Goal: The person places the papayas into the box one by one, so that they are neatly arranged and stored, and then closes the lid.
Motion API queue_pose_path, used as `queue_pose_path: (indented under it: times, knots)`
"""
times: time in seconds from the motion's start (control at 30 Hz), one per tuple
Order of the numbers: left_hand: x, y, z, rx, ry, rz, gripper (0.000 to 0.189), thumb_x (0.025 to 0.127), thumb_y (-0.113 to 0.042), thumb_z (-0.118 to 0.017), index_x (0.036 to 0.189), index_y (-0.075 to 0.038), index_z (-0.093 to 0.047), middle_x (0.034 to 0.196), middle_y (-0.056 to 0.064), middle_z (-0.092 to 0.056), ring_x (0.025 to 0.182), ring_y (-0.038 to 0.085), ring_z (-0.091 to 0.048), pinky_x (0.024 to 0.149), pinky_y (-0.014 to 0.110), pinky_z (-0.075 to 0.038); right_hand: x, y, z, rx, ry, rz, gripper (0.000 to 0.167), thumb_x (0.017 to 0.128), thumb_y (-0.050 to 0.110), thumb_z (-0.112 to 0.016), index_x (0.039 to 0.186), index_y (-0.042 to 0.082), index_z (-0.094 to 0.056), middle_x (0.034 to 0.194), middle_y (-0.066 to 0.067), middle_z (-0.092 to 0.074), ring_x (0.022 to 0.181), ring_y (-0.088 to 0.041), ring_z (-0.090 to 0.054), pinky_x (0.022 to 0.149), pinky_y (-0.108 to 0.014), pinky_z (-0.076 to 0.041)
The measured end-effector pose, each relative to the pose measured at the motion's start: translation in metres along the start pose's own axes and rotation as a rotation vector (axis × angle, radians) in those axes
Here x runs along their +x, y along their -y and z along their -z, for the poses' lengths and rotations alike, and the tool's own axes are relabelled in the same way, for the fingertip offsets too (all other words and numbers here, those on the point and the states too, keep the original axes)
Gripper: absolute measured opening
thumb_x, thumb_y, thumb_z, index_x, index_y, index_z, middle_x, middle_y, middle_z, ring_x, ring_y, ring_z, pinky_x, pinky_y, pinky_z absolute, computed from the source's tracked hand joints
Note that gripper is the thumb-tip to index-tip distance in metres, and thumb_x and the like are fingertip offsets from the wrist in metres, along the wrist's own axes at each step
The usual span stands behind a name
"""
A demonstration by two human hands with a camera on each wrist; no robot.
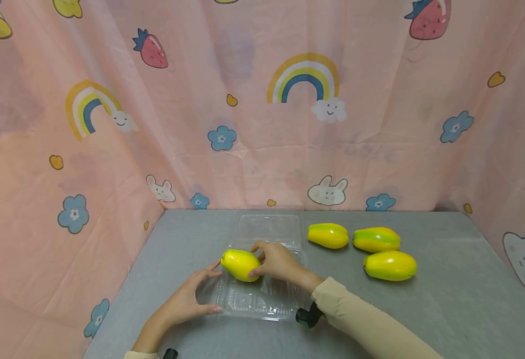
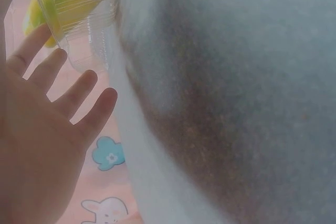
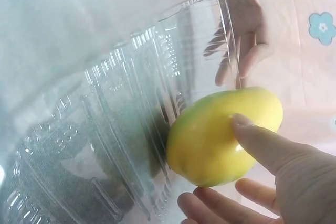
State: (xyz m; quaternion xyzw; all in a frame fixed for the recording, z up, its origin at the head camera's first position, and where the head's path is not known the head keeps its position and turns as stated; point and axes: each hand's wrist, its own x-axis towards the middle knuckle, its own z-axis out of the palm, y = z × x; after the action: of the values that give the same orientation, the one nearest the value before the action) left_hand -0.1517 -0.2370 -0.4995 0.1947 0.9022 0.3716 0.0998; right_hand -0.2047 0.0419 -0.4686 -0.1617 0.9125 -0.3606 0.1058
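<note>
The held fruit (image 1: pixel 240 265) has a smooth, glossy skin with bright highlights, and the three other fruits (image 1: pixel 376 240) show the same waxy-looking shine. The container (image 1: pixel 244 305) is thin, clear plastic, shiny and ribbed along its walls; its lid (image 1: pixel 269 227) is equally transparent. Beneath, the counter (image 1: pixel 460 294) looks matt and faintly mottled. The curtain (image 1: pixel 262 169) is printed cloth, soft-creased and mostly dull; the sleeve (image 1: pixel 370 319) is matt fabric.

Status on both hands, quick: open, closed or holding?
Left hand: open, at the left edge of the clear rectangular plastic container.
Right hand: holding a smooth yellow-green oblong fruit between thumb and fingers.
</note>
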Motion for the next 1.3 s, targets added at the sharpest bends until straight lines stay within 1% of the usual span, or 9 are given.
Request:
queue_pose_path:
  times: [0.17,0.4,0.63,0.73,1.0,1.13,1.3]
  knots:
    - [-0.0006,-0.0012,0.0007,-0.010,0.001,0.004,0.081,0.068,-0.046,-0.088,0.138,-0.025,-0.053,0.164,-0.005,-0.029,0.150,0.031,-0.033,0.116,0.060,-0.035,0.0004,-0.0003,-0.0002,-0.008,0.003,-0.005,0.061,0.071,0.038,-0.088,0.122,0.014,-0.063,0.109,-0.011,-0.075,0.099,-0.025,-0.071,0.083,-0.042,-0.059]
    - [-0.0003,-0.0024,0.0014,-0.007,0.009,0.025,0.080,0.068,-0.045,-0.088,0.137,-0.025,-0.054,0.164,-0.008,-0.029,0.150,0.030,-0.031,0.118,0.059,-0.033,-0.0003,-0.0011,0.0001,-0.020,0.002,0.002,0.060,0.070,0.038,-0.088,0.120,0.015,-0.063,0.108,-0.010,-0.076,0.099,-0.025,-0.071,0.084,-0.043,-0.058]
    - [0.0001,-0.0021,0.0017,-0.008,0.009,0.006,0.080,0.069,-0.045,-0.087,0.138,-0.023,-0.053,0.164,-0.004,-0.029,0.149,0.033,-0.032,0.117,0.061,-0.033,-0.0004,-0.0027,-0.0001,-0.019,-0.004,0.026,0.056,0.071,0.037,-0.088,0.117,0.016,-0.065,0.104,-0.009,-0.077,0.096,-0.024,-0.071,0.082,-0.042,-0.057]
    - [-0.0002,-0.0022,0.0016,-0.010,0.009,0.004,0.080,0.070,-0.044,-0.087,0.138,-0.023,-0.053,0.164,-0.003,-0.029,0.149,0.035,-0.033,0.116,0.062,-0.033,0.0002,-0.0035,-0.0014,-0.022,-0.002,0.019,0.055,0.072,0.038,-0.087,0.118,0.017,-0.065,0.105,-0.008,-0.077,0.096,-0.023,-0.070,0.082,-0.041,-0.058]
    - [0.0002,-0.0035,0.0011,0.000,0.010,0.030,0.080,0.069,-0.046,-0.088,0.138,-0.026,-0.053,0.164,-0.007,-0.029,0.150,0.034,-0.032,0.117,0.063,-0.031,0.0007,-0.0032,-0.0021,-0.008,-0.001,0.018,0.057,0.072,0.037,-0.087,0.120,0.017,-0.064,0.105,-0.008,-0.076,0.094,-0.021,-0.071,0.080,-0.040,-0.058]
    - [0.0000,-0.0029,0.0014,0.002,0.006,0.018,0.080,0.069,-0.045,-0.087,0.138,-0.025,-0.053,0.164,-0.004,-0.030,0.149,0.035,-0.032,0.116,0.064,-0.032,-0.0011,-0.0018,-0.0013,0.000,0.004,0.012,0.057,0.072,0.036,-0.087,0.121,0.016,-0.063,0.107,-0.008,-0.076,0.095,-0.022,-0.071,0.082,-0.041,-0.059]
    - [-0.0002,-0.0019,0.0012,0.002,0.004,0.013,0.079,0.069,-0.045,-0.087,0.138,-0.025,-0.053,0.164,-0.004,-0.030,0.149,0.035,-0.033,0.116,0.063,-0.033,-0.0025,-0.0013,-0.0007,0.009,0.005,0.008,0.058,0.072,0.035,-0.088,0.121,0.016,-0.063,0.107,-0.009,-0.076,0.096,-0.023,-0.071,0.083,-0.042,-0.059]
